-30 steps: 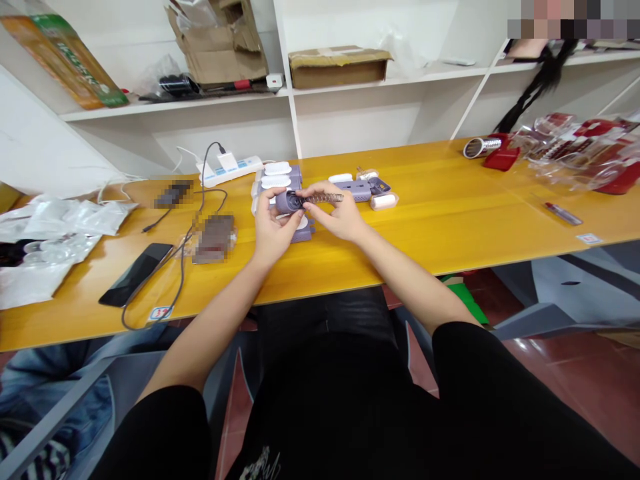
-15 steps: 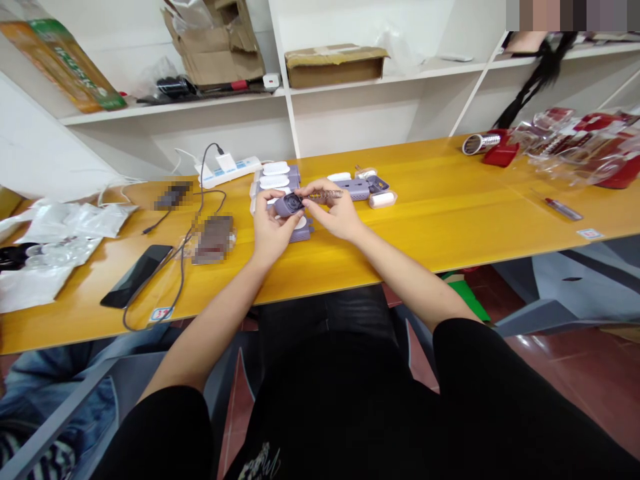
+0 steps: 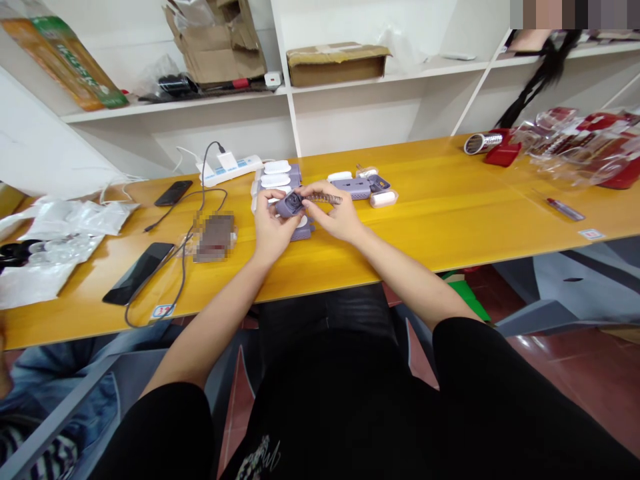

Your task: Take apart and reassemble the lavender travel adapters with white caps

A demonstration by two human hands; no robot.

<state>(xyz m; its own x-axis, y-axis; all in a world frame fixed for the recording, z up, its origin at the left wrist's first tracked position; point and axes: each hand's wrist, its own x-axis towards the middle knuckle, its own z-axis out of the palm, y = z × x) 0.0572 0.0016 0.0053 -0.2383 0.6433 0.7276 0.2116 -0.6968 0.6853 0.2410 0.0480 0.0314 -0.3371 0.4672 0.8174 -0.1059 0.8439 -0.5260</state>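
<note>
My left hand (image 3: pixel 273 227) is closed around a small purple-grey plastic housing (image 3: pixel 289 205), its hollow end facing right. In my right hand (image 3: pixel 337 217) a metal coil spring (image 3: pixel 327 198) is pinched, one end meeting the housing's opening; whether it sits inside is hidden by my fingers. Behind my left hand lie purple parts with white oval pieces (image 3: pixel 276 180), partly covered by the hand. Just beyond my right hand are another purple part (image 3: pixel 354 188), a small open purple tray (image 3: pixel 379 183) and a white rounded piece (image 3: pixel 383 199).
A power strip (image 3: pixel 235 172) stands at the back, with a dark cable (image 3: pixel 183 267) running forward. Phones (image 3: pixel 139 273) and clear plastic bags (image 3: pixel 75 223) occupy the left. On the right are a screwdriver-like tool (image 3: pixel 565 209), a metal grater drum (image 3: pixel 483 143) and red-and-clear parts (image 3: pixel 585 147).
The housing has turned slightly in my left hand, so its hollow end shows more. The spring has tilted a little in my right fingers. Both hands stay in nearly the same place.
</note>
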